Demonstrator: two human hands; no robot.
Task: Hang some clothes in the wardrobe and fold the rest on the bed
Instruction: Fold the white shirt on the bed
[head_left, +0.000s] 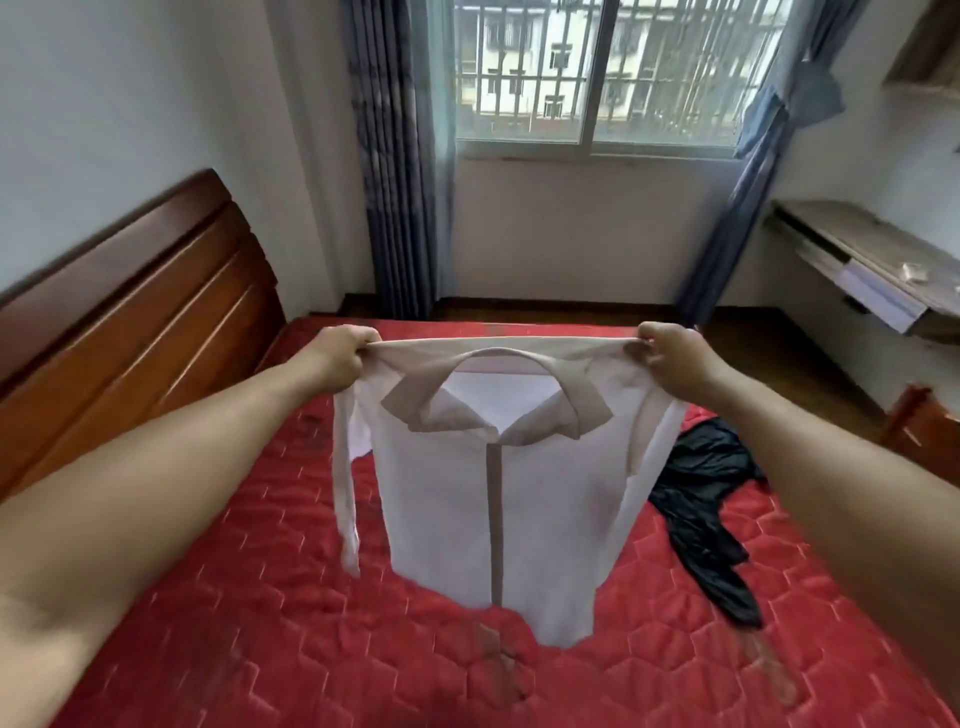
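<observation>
While both hands stretch it taut by the shoulders, the white long-sleeved shirt with a beige collar and beige front placket (550, 493) hangs in the air over the red quilted bed (260, 623), front towards the camera and sleeves dangling. The left hand (340, 358) has its fingers clenched round one shoulder seam, and the right hand (670, 358) pinches the other the same way. Whether the hem touches the cover or hangs just clear of it cannot be told.

As for progress, little looks finished. No folded pile shows anywhere on the bed, and a crumpled black garment (701, 499) lies unfolded to the right of the shirt. The wardrobe is out of view, and no hanger is visible, so what has been hung cannot be judged. At least these two pieces seem left to deal with, the shirt either to be laid flat for folding or carried off to hang.
</observation>
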